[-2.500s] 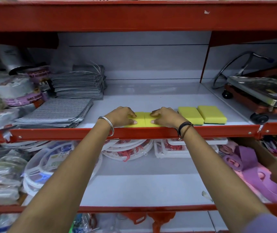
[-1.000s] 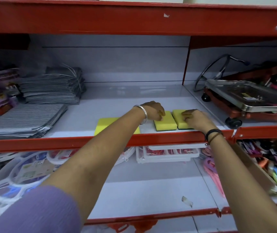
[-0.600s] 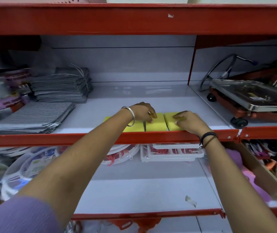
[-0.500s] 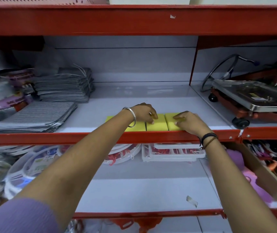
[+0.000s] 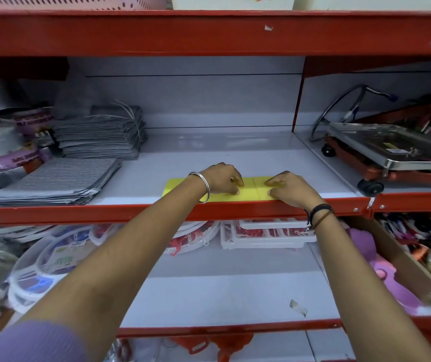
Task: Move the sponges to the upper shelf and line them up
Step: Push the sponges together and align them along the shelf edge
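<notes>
Several flat yellow sponges (image 5: pixel 249 188) lie side by side in one row at the front edge of the upper white shelf (image 5: pixel 209 152), touching each other. The row's left end (image 5: pixel 176 184) shows beyond my wrist. My left hand (image 5: pixel 222 180) rests with curled fingers on the middle sponges. My right hand (image 5: pixel 291 189) presses down on the right end sponge, hiding most of it. Both wrists cross the red shelf lip (image 5: pixel 104 212).
Stacks of grey cloths (image 5: pixel 57 180) fill the shelf's left side, with tape rolls (image 5: pixel 5 155) beyond. A wheeled metal scale (image 5: pixel 392 150) stands in the right bay behind a red upright. On the lower shelf lie plastic lids (image 5: pixel 52 262) and white racks (image 5: pixel 266 233).
The two right sponges have slid left against the other sponges, closing the gaps. Both hands came along and now rest on the joined row.
</notes>
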A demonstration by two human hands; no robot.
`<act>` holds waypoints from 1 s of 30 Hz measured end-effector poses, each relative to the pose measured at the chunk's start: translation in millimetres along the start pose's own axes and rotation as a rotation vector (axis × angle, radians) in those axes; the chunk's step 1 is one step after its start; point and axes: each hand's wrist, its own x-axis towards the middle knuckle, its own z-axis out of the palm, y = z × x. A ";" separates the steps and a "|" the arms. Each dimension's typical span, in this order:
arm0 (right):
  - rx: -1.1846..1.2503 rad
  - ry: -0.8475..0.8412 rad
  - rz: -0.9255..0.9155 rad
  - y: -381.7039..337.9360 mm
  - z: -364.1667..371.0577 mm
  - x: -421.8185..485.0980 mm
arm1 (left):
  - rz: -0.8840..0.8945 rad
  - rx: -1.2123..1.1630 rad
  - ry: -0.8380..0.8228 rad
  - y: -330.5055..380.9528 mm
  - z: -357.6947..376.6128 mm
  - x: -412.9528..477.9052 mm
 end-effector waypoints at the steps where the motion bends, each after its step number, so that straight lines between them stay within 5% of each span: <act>1: 0.004 0.001 0.001 -0.1 0.4 -0.1 | 0.002 -0.001 0.009 -0.2 1.2 -0.4; 9: -0.074 0.013 0.021 -2.1 1.7 -1.4 | 0.000 -0.111 0.060 -6.5 0.2 -15.5; 18: -0.058 0.007 -0.047 -18.9 18.0 4.5 | -0.337 -0.009 0.182 -55.8 -9.2 -57.3; 30: -0.220 0.004 -0.042 -30.9 34.0 -2.5 | -0.344 0.056 0.185 -43.3 -0.1 -63.3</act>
